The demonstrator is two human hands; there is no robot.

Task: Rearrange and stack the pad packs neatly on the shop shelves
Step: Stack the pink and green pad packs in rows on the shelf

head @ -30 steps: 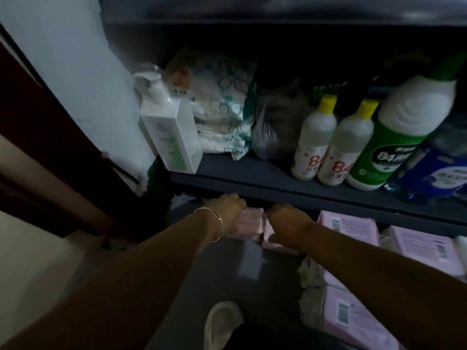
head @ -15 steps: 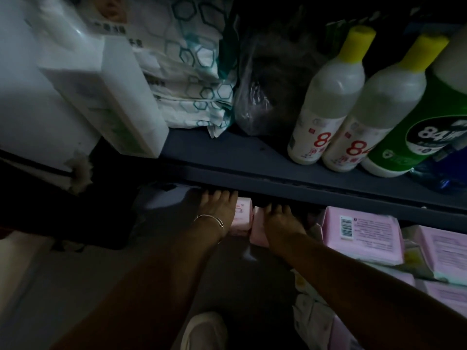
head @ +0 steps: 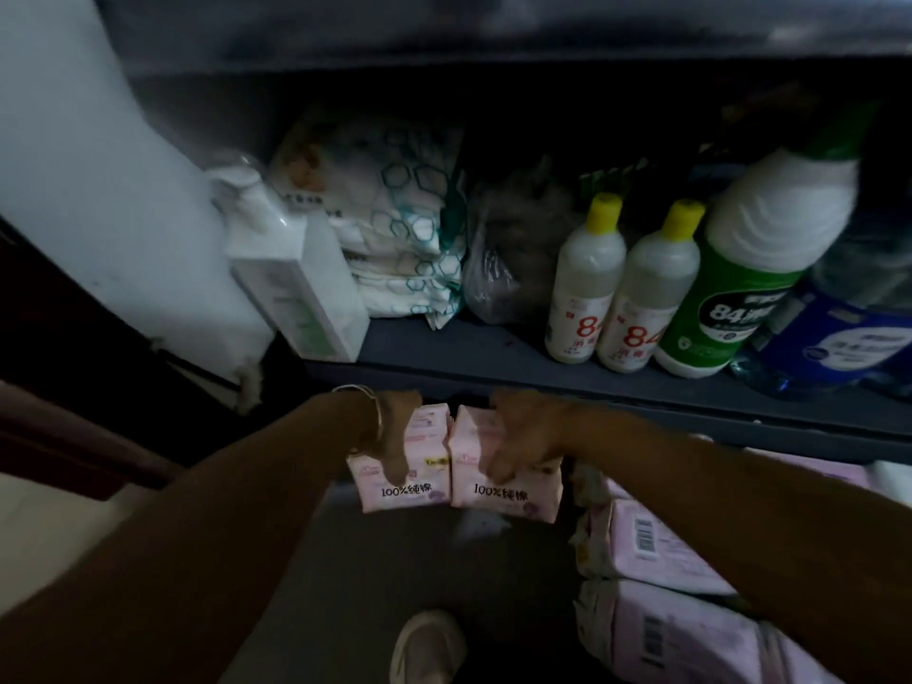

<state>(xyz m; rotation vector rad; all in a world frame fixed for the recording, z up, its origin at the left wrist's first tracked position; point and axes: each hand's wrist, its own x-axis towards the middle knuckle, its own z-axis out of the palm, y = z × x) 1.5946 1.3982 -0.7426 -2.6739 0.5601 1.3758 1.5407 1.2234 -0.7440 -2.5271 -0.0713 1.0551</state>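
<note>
Two pink pad packs sit side by side just below the dark shelf edge, their fronts printed "100%". My left hand, with a bangle at the wrist, grips the left pad pack from above, thumb on its front. My right hand grips the right pad pack the same way. Both packs are tilted toward me, partly out from under the shelf. More pink pad packs lie stacked at the lower right, beneath my right forearm.
On the upper shelf stand a white pump bottle, hexagon-print packs, a clear plastic bag, two yellow-capped bottles, a green-labelled bottle and a blue-labelled one. A white wall is left; my shoe is below.
Both hands have pulled the two pink packs out from under the shelf toward me, so their printed fronts now show. The camera has drawn back and up.
</note>
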